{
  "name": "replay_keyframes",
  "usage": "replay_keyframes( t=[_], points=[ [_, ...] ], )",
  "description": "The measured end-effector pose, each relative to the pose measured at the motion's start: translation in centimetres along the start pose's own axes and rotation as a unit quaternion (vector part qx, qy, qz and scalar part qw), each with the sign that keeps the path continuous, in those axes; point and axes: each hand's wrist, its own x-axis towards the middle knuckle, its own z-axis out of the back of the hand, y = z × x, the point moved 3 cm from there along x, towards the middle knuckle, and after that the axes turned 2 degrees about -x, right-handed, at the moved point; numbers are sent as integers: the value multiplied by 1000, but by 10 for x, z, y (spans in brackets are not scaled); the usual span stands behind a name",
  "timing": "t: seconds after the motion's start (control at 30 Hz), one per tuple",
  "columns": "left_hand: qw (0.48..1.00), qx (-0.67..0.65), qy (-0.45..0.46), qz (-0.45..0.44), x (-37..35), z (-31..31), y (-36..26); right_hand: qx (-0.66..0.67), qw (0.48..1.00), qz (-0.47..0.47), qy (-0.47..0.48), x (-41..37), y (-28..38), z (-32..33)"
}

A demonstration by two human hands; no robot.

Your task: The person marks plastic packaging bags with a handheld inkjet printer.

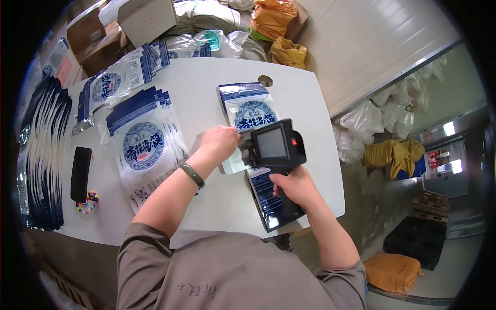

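Note:
A black handheld inkjet printer point(272, 143) with a small screen and a red button sits in my right hand point(297, 187), its fingers wrapped round the handle. The printer is over a stack of blue-and-white printed plastic bags point(254, 109) and hides the stack's middle. My left hand point(218, 143) is at the left side of that stack, just left of the printer. Its fingers are pinched together; what lies between them is hidden. Below it, a pale flat piece point(234, 164) shows beside the printer head. A green bangle point(191, 174) circles my left wrist.
On the white table point(206, 222), another bag stack point(139, 150) lies left of my left arm. Further left are a black phone point(81, 173), a beaded bracelet point(88, 203) and a fanned row of bags point(49, 155). Boxes point(147, 20) and sacks point(274, 23) stand behind the table.

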Motion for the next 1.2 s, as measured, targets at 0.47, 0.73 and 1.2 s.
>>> replay_keyframes(
  t=[0.47,0.73,1.2],
  points=[
    [1000,3,7,2,0,3,-2,-21,996,-26,-82,37,-31,77],
    [997,-69,-26,-9,-19,11,1,288,941,102,-148,2,-68,91],
    [947,-264,138,123,-67,2,-6,519,842,125,-80,-46,-136,29]
  ],
)
